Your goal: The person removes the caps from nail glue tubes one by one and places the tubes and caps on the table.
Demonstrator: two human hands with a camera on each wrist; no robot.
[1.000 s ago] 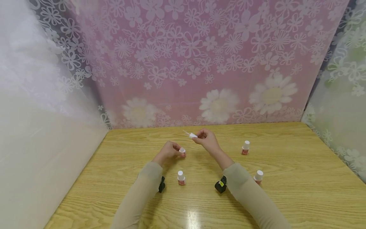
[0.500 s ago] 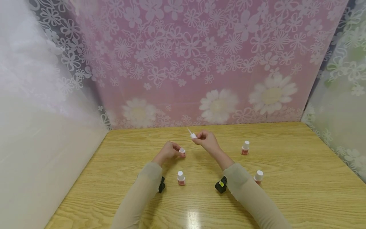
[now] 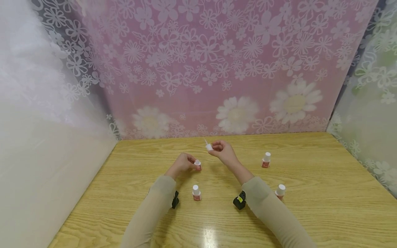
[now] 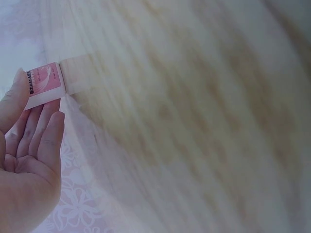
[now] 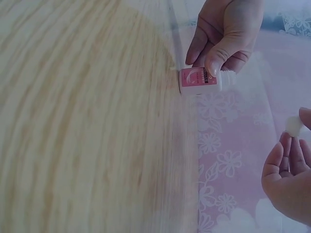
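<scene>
My left hand [image 3: 184, 162] pinches a small uncapped bottle [image 3: 198, 166], white with a pink-red label, that stands on the table. In the left wrist view, the label on the bottle [image 4: 44, 83] appears to read nail glue. The right wrist view shows the bare threaded neck of this bottle [image 5: 206, 81]. Above and to the right of it, my right hand [image 3: 225, 152] holds the white brush cap [image 3: 209, 147] between thumb and fingers. Its thin brush points up and slightly left, away from the bottle. In the right wrist view the cap [image 5: 293, 126] is partly hidden by fingers.
Three capped bottles of the same kind stand on the wood-grain table [image 3: 214, 220]: a near one [image 3: 196, 193], a right one [image 3: 265, 160] and a front-right one [image 3: 280, 192], partly behind my sleeve. Black wrist devices [image 3: 240, 200] sit by both forearms. A pink floral curtain [image 3: 198, 69] backs the table.
The brush cap has turned in my right hand, so its brush swings from pointing left to pointing more upward. The left hand and its bottle stay in place.
</scene>
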